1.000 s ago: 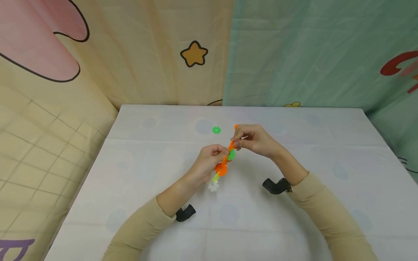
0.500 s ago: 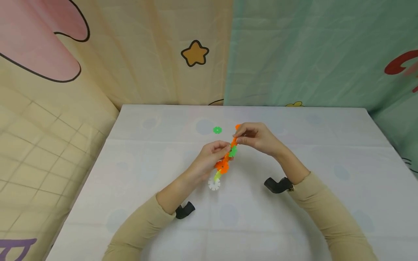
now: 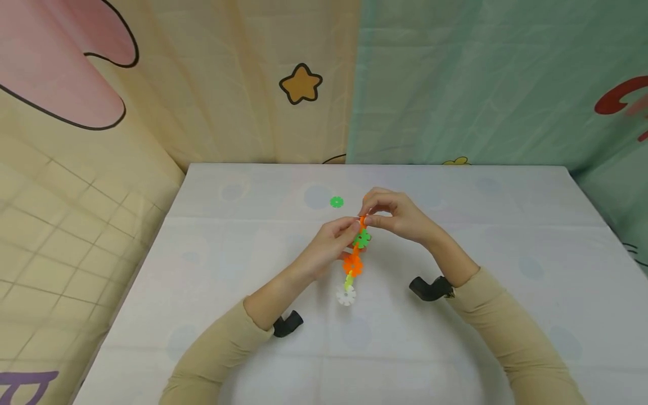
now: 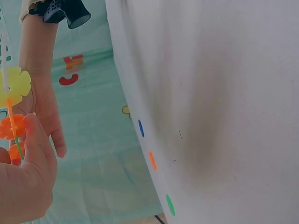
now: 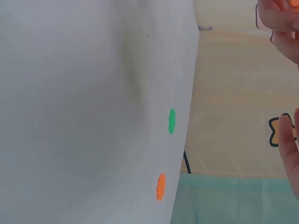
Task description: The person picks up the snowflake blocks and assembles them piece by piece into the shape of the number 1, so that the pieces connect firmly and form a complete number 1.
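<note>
In the head view a chain of interlocking snowflake discs hangs between the hands over the white table. A white disc (image 3: 346, 295) is at its lower end, then a yellow-green disc (image 3: 349, 280), an orange disc (image 3: 352, 265), and a green disc (image 3: 361, 238) nearer the fingers. My left hand (image 3: 329, 247) pinches the upper part of the chain, as the left wrist view also shows, with thumb and fingers on orange discs (image 4: 11, 127). My right hand (image 3: 397, 215) pinches the orange disc (image 3: 363, 221) at the top, its fingertips close to the left thumb. Fingers partly hide the joint.
A loose green disc (image 3: 336, 202) lies on the white-covered table (image 3: 243, 253) beyond the hands. The left wrist view also shows a blue disc (image 4: 141, 128) and an orange disc (image 4: 152, 160) near the table edge. Patterned curtains stand behind and at the left.
The chain's lower end has swung right and slightly toward me. My left hand has shifted a little right, closer to the right fingertips. The loose orange disc behind my right hand is now hidden.
</note>
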